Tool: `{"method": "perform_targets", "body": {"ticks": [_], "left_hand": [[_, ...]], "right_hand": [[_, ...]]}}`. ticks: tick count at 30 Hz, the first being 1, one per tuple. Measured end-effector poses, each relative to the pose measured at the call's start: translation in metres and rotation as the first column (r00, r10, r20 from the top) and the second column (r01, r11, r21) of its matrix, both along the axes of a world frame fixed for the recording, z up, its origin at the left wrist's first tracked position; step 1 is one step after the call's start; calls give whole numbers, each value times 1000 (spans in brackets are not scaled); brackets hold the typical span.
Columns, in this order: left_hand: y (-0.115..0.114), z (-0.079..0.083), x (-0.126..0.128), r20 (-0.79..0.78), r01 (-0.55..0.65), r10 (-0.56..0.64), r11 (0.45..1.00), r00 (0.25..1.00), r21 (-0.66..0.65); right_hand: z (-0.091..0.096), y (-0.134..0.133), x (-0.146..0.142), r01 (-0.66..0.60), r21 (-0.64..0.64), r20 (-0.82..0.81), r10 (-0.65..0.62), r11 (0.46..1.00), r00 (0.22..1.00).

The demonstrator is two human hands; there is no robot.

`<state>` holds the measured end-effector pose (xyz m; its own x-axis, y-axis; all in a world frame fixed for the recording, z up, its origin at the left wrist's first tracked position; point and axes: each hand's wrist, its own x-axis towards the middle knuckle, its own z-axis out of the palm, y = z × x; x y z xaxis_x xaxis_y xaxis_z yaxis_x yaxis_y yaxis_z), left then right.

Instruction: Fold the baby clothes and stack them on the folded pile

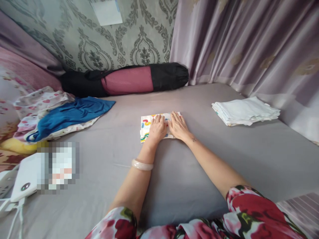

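A folded white cloth with a colourful print [145, 128] lies flat on the grey sheet in front of me. My left hand [158, 127] rests palm down on its middle, fingers stretched forward. Beside it my right hand [177, 126] presses flat on the cloth's right part, fingers also extended. The two hands nearly touch at the thumbs and cover much of the print. A pale bangle [142, 165] circles my left wrist. Neither hand grips anything.
To the right lies a stack of folded white cloths [245, 111]. A blue garment [72, 114] tops a loose clothes pile at left. A black and maroon long bag [127, 80] lies along the wall. Near left are a white power bank [28, 176] with cables and a blurred item.
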<state>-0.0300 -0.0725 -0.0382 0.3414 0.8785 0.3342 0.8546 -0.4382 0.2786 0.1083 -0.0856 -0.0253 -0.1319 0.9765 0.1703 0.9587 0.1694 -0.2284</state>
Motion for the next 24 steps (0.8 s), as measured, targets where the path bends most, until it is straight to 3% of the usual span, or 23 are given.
{"method": "perform_targets", "body": {"ticks": [7,12,14,16,20,24], "left_hand": [[4,-11,-1,41,25,-24,1000,999,-15],[9,-2,-12,186,67,-65,998,980,-5],[10,6,-21,236,-13,19,1000,972,-28],[11,15,-31,260,-169,181,983,948,-70],[12,26,-52,211,-455,482,875,851,-164],[14,25,-74,95,-601,637,759,765,-251]], "right_hand": [[-10,1,0,2,0,1,-2,1000,1000],[-8,2,0,-9,-24,-95,7,1000,995],[-5,6,4,-6,-37,-204,-1,999,979],[0,14,12,39,-60,-356,-58,997,933],[9,30,39,206,-137,-603,-246,969,759],[8,38,64,301,-282,-644,-412,911,644]]}}
